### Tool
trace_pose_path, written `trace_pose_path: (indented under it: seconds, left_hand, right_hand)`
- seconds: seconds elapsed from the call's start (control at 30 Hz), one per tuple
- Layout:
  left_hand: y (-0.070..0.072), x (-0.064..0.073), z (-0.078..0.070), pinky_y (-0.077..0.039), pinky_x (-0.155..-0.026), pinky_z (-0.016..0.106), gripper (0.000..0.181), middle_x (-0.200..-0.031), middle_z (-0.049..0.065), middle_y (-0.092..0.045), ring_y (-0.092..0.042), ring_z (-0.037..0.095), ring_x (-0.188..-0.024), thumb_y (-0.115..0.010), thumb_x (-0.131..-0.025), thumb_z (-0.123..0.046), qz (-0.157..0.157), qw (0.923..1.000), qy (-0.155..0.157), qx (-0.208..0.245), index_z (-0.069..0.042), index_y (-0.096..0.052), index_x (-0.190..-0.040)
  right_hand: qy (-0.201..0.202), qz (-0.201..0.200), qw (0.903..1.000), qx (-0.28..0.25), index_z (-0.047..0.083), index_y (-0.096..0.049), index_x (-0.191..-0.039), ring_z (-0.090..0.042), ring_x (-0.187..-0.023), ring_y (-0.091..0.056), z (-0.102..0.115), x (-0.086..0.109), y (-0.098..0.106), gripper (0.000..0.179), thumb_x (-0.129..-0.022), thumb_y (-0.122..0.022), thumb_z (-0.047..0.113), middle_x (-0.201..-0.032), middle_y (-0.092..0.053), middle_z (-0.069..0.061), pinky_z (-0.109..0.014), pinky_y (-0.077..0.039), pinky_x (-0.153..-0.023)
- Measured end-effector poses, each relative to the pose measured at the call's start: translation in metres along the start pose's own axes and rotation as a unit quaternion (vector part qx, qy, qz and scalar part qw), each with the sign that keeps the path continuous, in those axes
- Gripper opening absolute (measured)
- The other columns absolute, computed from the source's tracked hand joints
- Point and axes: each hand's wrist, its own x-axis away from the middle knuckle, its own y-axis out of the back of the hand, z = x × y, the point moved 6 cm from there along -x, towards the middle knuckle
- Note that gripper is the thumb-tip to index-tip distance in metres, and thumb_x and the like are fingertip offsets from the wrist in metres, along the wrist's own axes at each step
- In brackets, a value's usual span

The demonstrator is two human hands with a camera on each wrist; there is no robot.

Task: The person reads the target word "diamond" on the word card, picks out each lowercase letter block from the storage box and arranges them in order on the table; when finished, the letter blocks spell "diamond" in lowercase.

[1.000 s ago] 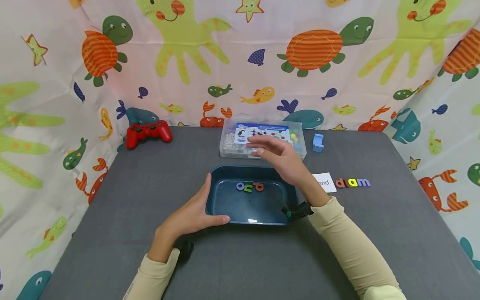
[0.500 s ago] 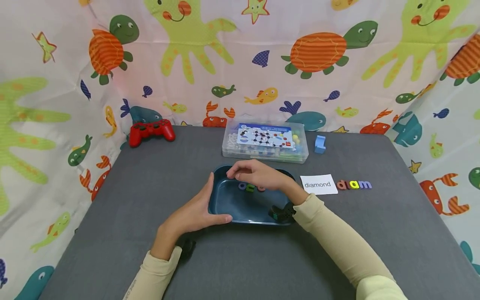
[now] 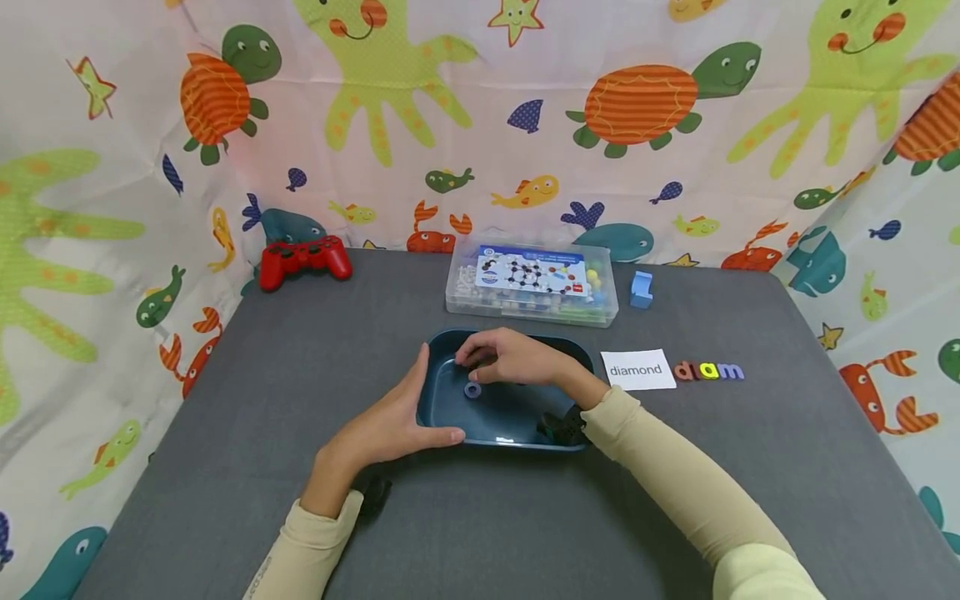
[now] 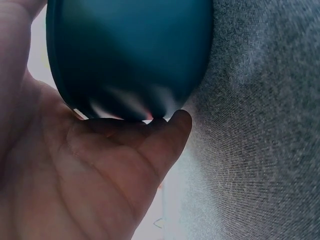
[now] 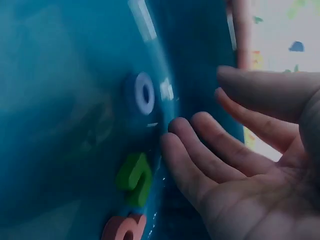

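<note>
A dark teal tray (image 3: 510,442) sits on the grey table, mid-front. My left hand (image 3: 420,408) braces its front left corner, thumb up the left rim and fingers straight along the front wall; the left wrist view shows the left hand (image 4: 125,150) touching the tray's outer wall (image 4: 130,50). My right hand (image 3: 487,354) is inside the tray at the back, fingers bent down over the foam letters. In the right wrist view the right hand (image 5: 200,120) holds nothing, fingertips beside a blue "o" (image 5: 145,92), a green letter (image 5: 134,177) and a red letter (image 5: 122,229). The blue "o" (image 3: 472,389) lies apart, front left.
A white card reading "diamond" (image 3: 637,369) lies right of the tray, with foam letters d, a, m (image 3: 708,370) beside it. A clear plastic box (image 3: 531,283), a blue block (image 3: 639,288) and a red game controller (image 3: 303,258) stand along the back. Patterned cloth walls surround the table.
My right hand came down from above the clear box into the tray and onto the letters. The blue "o" has slid forward and left, away from the other two. The left hand stayed.
</note>
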Motion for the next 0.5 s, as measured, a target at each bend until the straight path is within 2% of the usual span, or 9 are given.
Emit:
trace_pose_path:
  seconds: [0.1,0.23,0.5]
  left_hand:
    - [0.000,0.000,0.000,-0.022,-0.125,0.063,0.132,-0.179,0.008,0.006,-0.010,0.038,-0.162,-0.084,-0.091,-0.049,0.001,1.0000,0.004,0.001,-0.020,0.017,-0.171]
    - [0.000,0.000,0.001,-0.020,-0.126,0.062,0.131,-0.179,0.007,0.006,-0.009,0.037,-0.162,-0.084,-0.091,-0.050,0.002,1.0000,0.005,-0.001,-0.020,0.017,-0.171]
    - [0.000,0.000,0.001,-0.019,-0.126,0.063,0.131,-0.179,0.006,0.007,-0.009,0.036,-0.163,-0.083,-0.092,-0.050,0.001,1.0000,0.003,-0.005,-0.021,0.016,-0.171]
  right_hand:
    - [0.021,0.011,0.9981,0.058,-0.004,-0.068,-0.134,-0.032,-0.127,-0.066,-0.001,-0.003,-0.003,0.036,-0.100,-0.074,0.005,-0.137,-0.066,-0.018,-0.041,-0.055,-0.105]
    - [0.053,0.017,0.9903,0.127,-0.001,-0.068,-0.137,-0.029,-0.124,-0.065,-0.003,-0.005,-0.008,0.040,-0.099,-0.078,0.007,-0.139,-0.066,-0.014,-0.044,-0.053,-0.108]
    - [0.074,0.029,0.9823,0.169,0.001,-0.063,-0.147,-0.028,-0.133,-0.059,-0.006,-0.007,-0.013,0.049,-0.100,-0.076,0.007,-0.151,-0.059,-0.014,-0.043,-0.049,-0.113]
